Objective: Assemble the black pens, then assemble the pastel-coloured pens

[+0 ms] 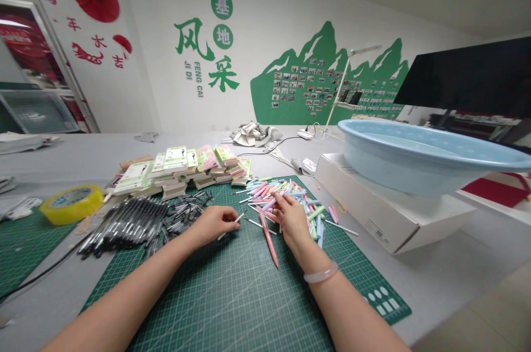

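My left hand point(219, 223) pinches a thin white pen refill point(239, 218) just above the green cutting mat point(215, 296). At the edge of a heap of pastel pen parts point(259, 192), the fingers of my right hand point(292, 219) are closed on a lilac pen barrel point(269, 205). A coral-pink pen point(269, 241) lies on the mat between my hands, its point toward me. Several white refills lie loose near it. To the left of my left hand are a row of clear, black-tipped pens point(128, 224) and a pile of black pen caps point(182, 216).
Behind the pens stand stacked small green and pink packets point(176, 161). A yellow tape roll point(72, 204) sits at left. A blue basin point(398, 169) rests on a white box point(385, 219) at right. Grey cloth point(257, 135) and a cable lie toward the wall.
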A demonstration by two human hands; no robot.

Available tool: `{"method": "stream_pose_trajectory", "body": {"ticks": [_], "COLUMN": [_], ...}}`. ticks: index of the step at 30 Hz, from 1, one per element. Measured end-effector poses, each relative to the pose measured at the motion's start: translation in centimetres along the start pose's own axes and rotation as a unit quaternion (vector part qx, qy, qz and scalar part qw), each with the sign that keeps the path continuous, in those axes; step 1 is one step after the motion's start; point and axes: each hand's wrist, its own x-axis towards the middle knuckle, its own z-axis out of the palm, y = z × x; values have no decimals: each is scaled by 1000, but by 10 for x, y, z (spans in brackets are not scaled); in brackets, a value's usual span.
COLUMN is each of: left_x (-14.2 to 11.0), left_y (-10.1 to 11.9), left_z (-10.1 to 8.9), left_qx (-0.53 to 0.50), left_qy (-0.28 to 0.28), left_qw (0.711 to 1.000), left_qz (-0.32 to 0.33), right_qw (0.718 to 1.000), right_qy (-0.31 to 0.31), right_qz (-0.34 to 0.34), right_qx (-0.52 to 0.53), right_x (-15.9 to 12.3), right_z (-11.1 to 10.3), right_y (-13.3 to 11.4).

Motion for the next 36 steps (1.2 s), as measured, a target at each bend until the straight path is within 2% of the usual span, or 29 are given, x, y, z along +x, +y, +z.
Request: {"method": "stream_pose_trajectory", "body": {"ticks": [2,4,7,10,13,16,18,25,31,36], "left_x": [0,1,2,4,4,2,0,-1,-1,-1], "left_y": [-2,-3,-3,-2,-2,-5,-6,-4,-3,-3], "left_z": [-1,0,2,3,1,1,4,14,14,13], "left_qx": [52,65,-12,-121,-90,42,99,176,174,161], "left_qy": [49,73,62,26,39,89,99,107,101,101], "left_qw": [997,995,998,991,993,994,989,978,979,981], "left_qz": [-2,0,-13,-55,-72,-55,-51,-34,-40,-43], "right_qw": [1000,999,998,996,993,996,998,997,997,999], "right_qy": [-20,-33,-53,-82,-103,-63,-24,57,51,17], "right_qz": [-5,2,21,37,53,59,50,-14,5,22], "right_qx": [1,-4,-6,-6,-10,-6,2,49,50,33], "right_x": [-2,-4,-6,-8,-9,-10,-10,-3,-6,-8], "right_z": [2,4,5,7,8,8,8,3,4,6], "right_y": [-2,-3,-1,2,2,-1,-5,-12,-10,-7]}}
